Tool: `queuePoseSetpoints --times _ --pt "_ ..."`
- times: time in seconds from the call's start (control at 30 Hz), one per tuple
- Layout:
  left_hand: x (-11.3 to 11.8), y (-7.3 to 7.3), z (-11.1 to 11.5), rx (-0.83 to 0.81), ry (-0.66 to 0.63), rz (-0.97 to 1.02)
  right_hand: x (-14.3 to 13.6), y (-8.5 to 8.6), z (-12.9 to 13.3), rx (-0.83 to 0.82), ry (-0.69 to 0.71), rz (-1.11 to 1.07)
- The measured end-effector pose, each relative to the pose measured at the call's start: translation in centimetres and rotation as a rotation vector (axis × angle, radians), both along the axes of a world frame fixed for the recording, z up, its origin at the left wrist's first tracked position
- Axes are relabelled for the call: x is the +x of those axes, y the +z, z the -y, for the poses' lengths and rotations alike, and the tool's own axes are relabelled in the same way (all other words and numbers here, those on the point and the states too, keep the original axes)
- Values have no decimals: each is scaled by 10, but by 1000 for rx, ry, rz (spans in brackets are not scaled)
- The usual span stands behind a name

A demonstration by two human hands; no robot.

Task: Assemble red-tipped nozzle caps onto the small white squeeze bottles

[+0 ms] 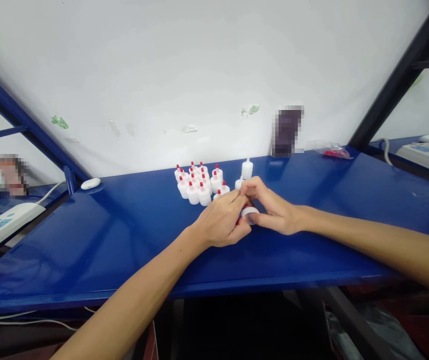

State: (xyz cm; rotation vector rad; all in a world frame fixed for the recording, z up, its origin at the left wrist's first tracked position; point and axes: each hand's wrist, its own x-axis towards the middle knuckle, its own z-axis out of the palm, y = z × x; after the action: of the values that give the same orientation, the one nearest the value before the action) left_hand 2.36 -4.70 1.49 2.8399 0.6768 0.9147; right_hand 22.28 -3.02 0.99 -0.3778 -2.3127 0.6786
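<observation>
My right hand [274, 207] is closed around a small white squeeze bottle [250, 212], whose round base is turned toward me. Against it, my left hand [225, 219] is closed with its fingertips meeting those of the right. A bit of red, which looks like a bottle cap [238, 221], shows between the left thumb and fingers. The bottle's tip is hidden by the hands. Just beyond the right hand stands an uncapped white bottle [247, 169], with another partly hidden in front of it. To the left, several white bottles with red caps [193, 193] stand upright in a group.
The blue tabletop [132, 225] runs along a white wall. At the back right lies a clear bag of red pieces [335, 151]. A dark blurred phone-like object [286, 132] leans on the wall. A white oval case [90, 183] sits at the left.
</observation>
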Motion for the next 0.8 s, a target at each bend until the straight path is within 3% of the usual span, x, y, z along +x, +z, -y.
queuePoseSetpoints --times 0.3,0.53,0.63,0.8 --pt "-10 -1 -6 44 183 -50 12 -3 -10 228 -142 78" --pt "-13 0 -7 24 132 -19 10 0 -4 459 -179 78" --pt "-12 9 -8 48 141 -20 10 -1 -5 431 -214 78" --pt "-20 45 -32 200 356 -5 12 -4 -10 149 -372 55"
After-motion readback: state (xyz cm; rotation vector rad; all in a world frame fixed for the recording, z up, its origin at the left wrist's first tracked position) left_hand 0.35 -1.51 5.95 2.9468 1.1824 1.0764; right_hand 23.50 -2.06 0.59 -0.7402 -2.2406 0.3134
